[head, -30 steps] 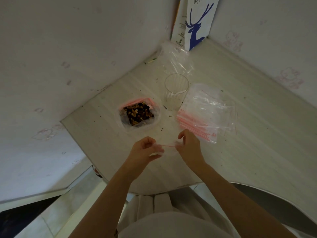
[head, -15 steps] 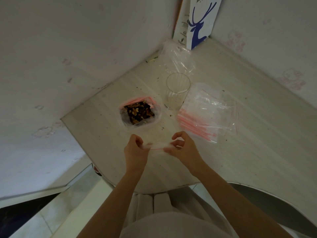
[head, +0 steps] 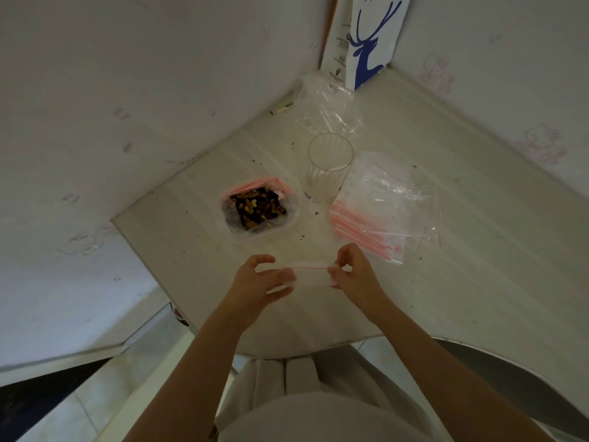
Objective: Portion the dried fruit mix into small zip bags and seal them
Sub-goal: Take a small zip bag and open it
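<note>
Just below the centre of the frame, the person holds a small zip bag (head: 310, 276) flat above the near part of the pale table (head: 478, 266). The left hand (head: 255, 283) grips the bag's left end, with the thumb on top and the fingers curled beneath. The right hand (head: 357, 279) pinches the right end between the thumb and bent fingers. The bag's red seal line runs straight between the two hands. Whether the seal is pressed closed cannot be told.

Above the hands, left of centre, the dried fruit mix (head: 258, 207) sits in an open clear bag with a pink rim, resting on the table. Just right of it stands an upright clear glass (head: 330, 167). A stack of flat zip bags (head: 382, 212) lies to the right of the glass, touching its base. Further up, a crumpled clear bag (head: 328, 103) lies in the table's corner, and behind it a white carton with a blue deer (head: 369, 39) stands against the wall. Dark crumbs speckle the tabletop.
</note>
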